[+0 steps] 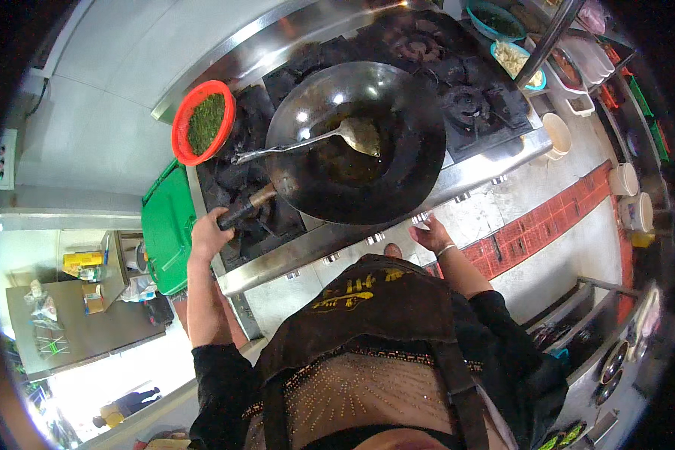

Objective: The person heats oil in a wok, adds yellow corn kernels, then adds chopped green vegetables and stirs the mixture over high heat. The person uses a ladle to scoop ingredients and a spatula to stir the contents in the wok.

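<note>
A large dark wok [410,163] stands on the gas stove, with a little liquid, apparently oil, at its bottom. My left hand [209,233] grips the dark end of the wok's handle [242,212]. A metal wok spatula [360,136] lies across the wok, its blade in the bowl and its shaft reaching over the left rim. At a stove knob [421,217] on the front panel is my right hand [431,233], its fingers touching or just beside it; the exact contact is unclear. Left of the wok, a red plastic basket [176,132] holds chopped greens [206,126].
More gas burners [466,107] lie right of the wok. A green bin [169,236] stands at the stove's left end. Blue-rimmed bowls of food [517,63] sit at the upper right. Red floor matting [517,242] runs along the floor on the right.
</note>
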Demonstrator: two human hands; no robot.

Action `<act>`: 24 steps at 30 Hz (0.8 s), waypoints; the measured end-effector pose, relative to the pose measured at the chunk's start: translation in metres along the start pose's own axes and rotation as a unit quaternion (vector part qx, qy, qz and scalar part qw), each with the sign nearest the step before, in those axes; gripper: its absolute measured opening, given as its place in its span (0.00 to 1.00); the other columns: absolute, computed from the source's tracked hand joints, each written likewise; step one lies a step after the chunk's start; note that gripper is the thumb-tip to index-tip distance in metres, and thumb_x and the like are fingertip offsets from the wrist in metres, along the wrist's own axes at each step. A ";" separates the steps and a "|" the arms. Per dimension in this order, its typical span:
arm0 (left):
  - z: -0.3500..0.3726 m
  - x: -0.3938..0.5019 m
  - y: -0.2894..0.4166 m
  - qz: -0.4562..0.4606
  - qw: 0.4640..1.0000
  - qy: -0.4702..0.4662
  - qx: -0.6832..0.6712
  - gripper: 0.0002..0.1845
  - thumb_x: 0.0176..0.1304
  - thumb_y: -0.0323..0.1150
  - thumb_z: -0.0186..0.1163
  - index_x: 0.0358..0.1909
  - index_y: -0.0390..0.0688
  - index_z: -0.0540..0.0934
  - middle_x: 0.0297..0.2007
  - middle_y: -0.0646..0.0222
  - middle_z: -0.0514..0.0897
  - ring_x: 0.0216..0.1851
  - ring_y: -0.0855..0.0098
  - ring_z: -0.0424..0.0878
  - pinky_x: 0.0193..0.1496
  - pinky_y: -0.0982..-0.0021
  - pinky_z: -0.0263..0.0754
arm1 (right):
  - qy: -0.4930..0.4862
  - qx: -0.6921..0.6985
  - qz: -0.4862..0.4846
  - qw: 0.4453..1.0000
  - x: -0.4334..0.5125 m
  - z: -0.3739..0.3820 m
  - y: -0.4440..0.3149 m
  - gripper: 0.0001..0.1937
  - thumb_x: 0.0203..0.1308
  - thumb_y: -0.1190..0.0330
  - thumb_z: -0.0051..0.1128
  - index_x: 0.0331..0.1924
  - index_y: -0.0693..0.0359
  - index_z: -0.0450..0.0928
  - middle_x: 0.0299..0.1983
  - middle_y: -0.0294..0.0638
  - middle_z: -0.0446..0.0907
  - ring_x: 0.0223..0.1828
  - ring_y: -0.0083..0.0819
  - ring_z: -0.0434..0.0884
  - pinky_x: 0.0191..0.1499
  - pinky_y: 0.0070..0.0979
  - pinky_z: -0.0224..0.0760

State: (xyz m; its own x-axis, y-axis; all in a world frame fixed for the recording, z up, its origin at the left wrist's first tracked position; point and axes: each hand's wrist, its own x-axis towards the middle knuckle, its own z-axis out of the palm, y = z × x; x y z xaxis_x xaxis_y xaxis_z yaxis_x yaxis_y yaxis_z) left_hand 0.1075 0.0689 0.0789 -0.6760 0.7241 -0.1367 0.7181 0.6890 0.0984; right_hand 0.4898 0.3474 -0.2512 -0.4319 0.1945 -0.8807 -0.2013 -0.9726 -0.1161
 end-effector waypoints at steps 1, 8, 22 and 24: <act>0.001 -0.003 0.004 -0.010 1.000 0.001 -0.001 0.23 0.39 0.33 0.65 0.43 0.48 0.79 0.32 0.56 0.82 0.37 0.56 0.81 0.41 0.61 0.74 | -0.049 0.020 -0.025 0.998 0.007 0.007 0.004 0.18 0.66 0.52 0.38 0.44 0.57 0.70 0.38 0.46 0.77 0.36 0.37 0.78 0.36 0.32 0.76; 0.009 -0.036 0.029 -0.065 0.998 0.005 -0.007 0.23 0.41 0.35 0.66 0.45 0.48 0.78 0.34 0.57 0.83 0.37 0.55 0.81 0.41 0.61 0.74 | -0.060 0.041 -0.080 0.994 0.009 0.011 0.012 0.16 0.66 0.55 0.41 0.37 0.60 0.73 0.28 0.39 0.76 0.29 0.31 0.77 0.30 0.24 0.77; 0.004 -0.043 0.030 0.001 0.999 -0.039 -0.026 0.27 0.43 0.41 0.66 0.48 0.45 0.76 0.33 0.51 0.82 0.37 0.51 0.80 0.41 0.58 0.74 | -0.048 0.126 -0.171 0.976 0.023 0.006 0.020 0.11 0.64 0.67 0.48 0.42 0.68 0.71 0.37 0.45 0.76 0.38 0.40 0.78 0.39 0.31 0.80; 0.005 -0.042 0.030 0.001 0.999 -0.044 -0.019 0.27 0.43 0.41 0.66 0.48 0.45 0.76 0.33 0.51 0.82 0.36 0.51 0.80 0.41 0.57 0.74 | -0.049 0.121 -0.172 0.976 0.024 0.006 0.020 0.11 0.64 0.66 0.48 0.42 0.67 0.70 0.38 0.46 0.75 0.39 0.41 0.79 0.39 0.31 0.81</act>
State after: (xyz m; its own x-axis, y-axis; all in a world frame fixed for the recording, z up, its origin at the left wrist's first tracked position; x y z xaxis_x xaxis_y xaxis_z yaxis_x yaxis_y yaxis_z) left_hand 0.1579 0.0591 0.0824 -0.6564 0.7211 -0.2218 0.7113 0.6895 0.1365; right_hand 0.4703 0.3337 -0.2715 -0.3813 0.5275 -0.7592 -0.5469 -0.7908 -0.2748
